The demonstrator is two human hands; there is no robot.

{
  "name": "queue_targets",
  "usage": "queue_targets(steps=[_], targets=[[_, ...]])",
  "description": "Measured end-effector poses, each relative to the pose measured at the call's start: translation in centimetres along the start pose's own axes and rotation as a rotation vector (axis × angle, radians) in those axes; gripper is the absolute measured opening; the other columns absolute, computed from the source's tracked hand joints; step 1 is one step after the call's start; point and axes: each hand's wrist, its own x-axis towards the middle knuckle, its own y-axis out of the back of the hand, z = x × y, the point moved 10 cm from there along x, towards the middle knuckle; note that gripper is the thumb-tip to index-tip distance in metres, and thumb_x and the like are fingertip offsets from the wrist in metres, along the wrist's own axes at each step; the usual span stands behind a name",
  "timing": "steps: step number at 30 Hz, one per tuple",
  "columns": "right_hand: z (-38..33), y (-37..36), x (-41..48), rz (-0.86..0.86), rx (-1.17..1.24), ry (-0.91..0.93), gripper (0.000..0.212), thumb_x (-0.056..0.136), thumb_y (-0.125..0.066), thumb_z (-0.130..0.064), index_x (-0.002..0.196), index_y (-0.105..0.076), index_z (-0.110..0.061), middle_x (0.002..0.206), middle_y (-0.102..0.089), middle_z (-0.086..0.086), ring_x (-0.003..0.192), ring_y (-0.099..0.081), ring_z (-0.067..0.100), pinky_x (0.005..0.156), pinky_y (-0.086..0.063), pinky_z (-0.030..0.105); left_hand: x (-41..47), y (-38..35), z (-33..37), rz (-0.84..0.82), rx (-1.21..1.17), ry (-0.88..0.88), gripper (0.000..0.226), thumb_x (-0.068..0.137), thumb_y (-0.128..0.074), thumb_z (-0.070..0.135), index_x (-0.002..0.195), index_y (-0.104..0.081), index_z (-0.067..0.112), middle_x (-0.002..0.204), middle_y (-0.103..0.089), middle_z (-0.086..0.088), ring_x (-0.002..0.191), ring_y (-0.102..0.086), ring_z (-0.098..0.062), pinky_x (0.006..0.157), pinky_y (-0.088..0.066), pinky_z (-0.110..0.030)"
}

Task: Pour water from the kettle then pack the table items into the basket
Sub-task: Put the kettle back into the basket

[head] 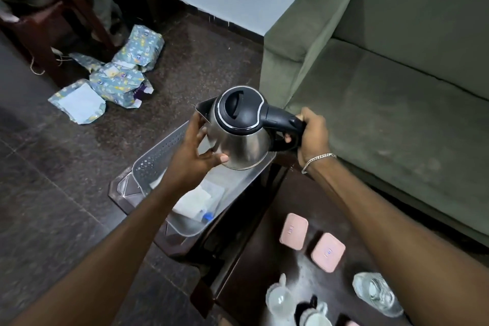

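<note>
Both hands held the steel kettle above the far end of a clear plastic basket; the right hand was wrapped around the black handle, fingers curled beneath it, a silver bracelet at the wrist; the left hand was spread against the kettle's shiny side, thumb pressed near its lower edge and fingertips up by the spout; the kettle's black lid was closed and the body stood roughly upright. The basket sat on a dark low stand beside the dark counter; inside it lay white folded packets and a small item with a blue cap. On the counter, near the bottom of the view, stood two pink-lidded containers just beside each other, a clear glass to their right, and more pale glassware, blurred, at the lower edge. A green sofa filled the right side; patterned blue packages lay on the dark floor to the left, near a wooden chair.
</note>
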Motion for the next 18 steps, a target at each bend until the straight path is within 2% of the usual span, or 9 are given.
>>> queue_targets(steps=[3,6,10,12,16,18], targets=[[2.6,-0.4,1.5,0.028,0.009,-0.034,0.036,0.065,-0.046,-0.021,0.030,-0.046,-0.016,0.032,-0.042,0.001,0.035,-0.038,0.020,0.044,-0.030,0.027,1.2,0.9,-1.9,-0.016,0.015,0.027,0.102,0.078,-0.078,-0.015,0.157,-0.027,0.024,0.157,-0.041,0.001,0.142,-0.042,-0.005,0.091,-0.048,-0.009],[4.9,-0.6,2.5,0.046,-0.001,-0.077,0.036,0.064,-0.046,-0.022,0.028,-0.046,-0.015,0.032,-0.042,0.001,0.035,-0.040,0.019,0.042,-0.032,0.026,2.1,1.3,-3.6,-0.049,0.050,0.038,0.101,0.079,-0.076,-0.017,0.158,-0.027,0.022,0.156,-0.043,0.000,0.137,-0.045,0.002,0.091,-0.045,-0.006],[6.8,-0.7,3.3,0.065,0.029,-0.100,0.036,0.065,-0.046,-0.019,0.030,-0.045,-0.016,0.034,-0.040,-0.001,0.033,-0.037,0.015,0.037,-0.030,0.022,2.9,1.8,-5.5,-0.072,0.021,0.054,0.101,0.078,-0.081,-0.007,0.156,-0.030,0.030,0.155,-0.045,0.009,0.138,-0.048,-0.008,0.091,-0.049,-0.011],[7.3,-0.8,3.5,0.069,0.016,-0.105,0.034,0.065,-0.046,-0.019,0.031,-0.045,-0.016,0.034,-0.040,0.001,0.032,-0.036,0.017,0.037,-0.029,0.020,3.1,2.0,-6.0,-0.069,0.028,0.052,0.098,0.076,-0.082,0.000,0.153,-0.034,0.037,0.152,-0.047,0.017,0.134,-0.051,-0.006,0.090,-0.050,-0.013],[7.9,-0.8,3.7,0.052,-0.033,-0.088,0.037,0.067,-0.045,-0.016,0.030,-0.046,-0.014,0.032,-0.040,0.002,0.032,-0.036,0.018,0.037,-0.028,0.020,3.3,2.3,-6.9,-0.077,0.087,0.024,0.098,0.075,-0.082,0.006,0.155,-0.032,0.032,0.156,-0.045,0.009,0.138,-0.048,-0.012,0.101,-0.046,-0.016],[8.2,-0.9,3.9,0.029,-0.025,-0.084,0.039,0.069,-0.044,-0.015,0.030,-0.047,-0.014,0.032,-0.041,-0.002,0.033,-0.037,0.015,0.038,-0.029,0.021,3.4,2.5,-7.7,-0.080,0.097,0.061,0.101,0.075,-0.083,0.010,0.156,-0.029,0.036,0.157,-0.042,0.011,0.140,-0.047,-0.014,0.102,-0.048,-0.019]])
